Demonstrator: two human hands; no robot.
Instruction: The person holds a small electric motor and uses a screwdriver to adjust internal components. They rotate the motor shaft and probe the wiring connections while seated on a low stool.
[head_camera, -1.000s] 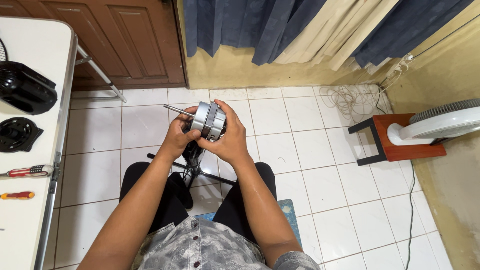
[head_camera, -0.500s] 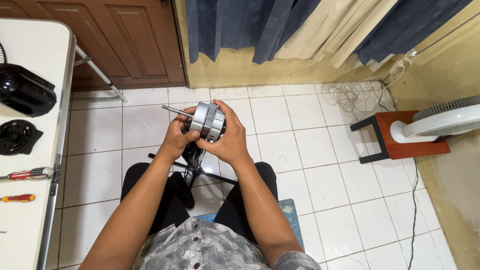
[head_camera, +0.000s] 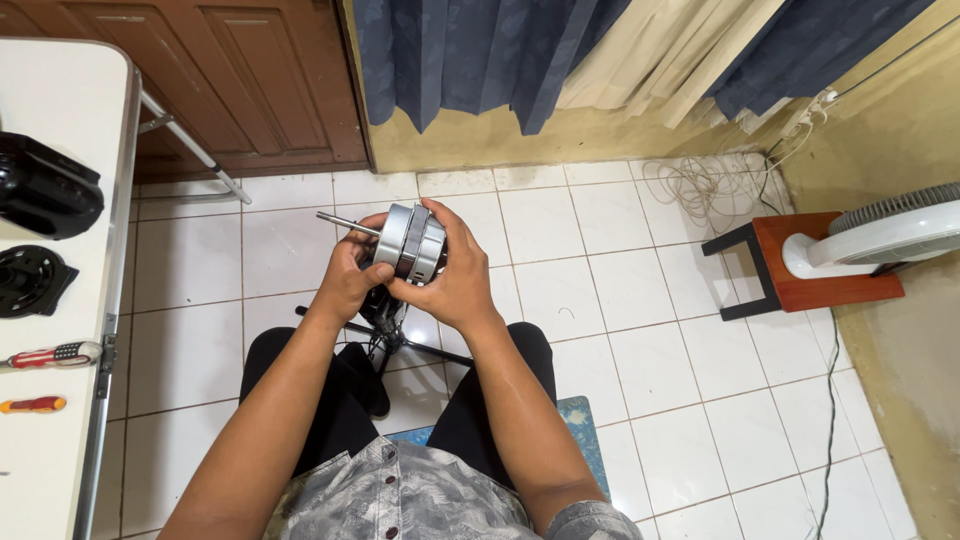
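Sitting over a white tiled floor (head_camera: 620, 300), the person is holding a small electric motor (head_camera: 408, 242) in front of the knees, above the tiles. Beside them the white worktop (head_camera: 60, 110) is carrying black fan parts (head_camera: 40, 185) and two red-handled screwdrivers (head_camera: 50, 355); no package, label or sign is showing anywhere. The left hand (head_camera: 350, 280) and right hand (head_camera: 455, 280) are both closing around the motor's grey metal casing, its thin shaft (head_camera: 345, 222) sticking out leftward. It is likely handling as heavy, stiff and smooth, best gripped around the round casing, not by the shaft or the wires dangling beneath
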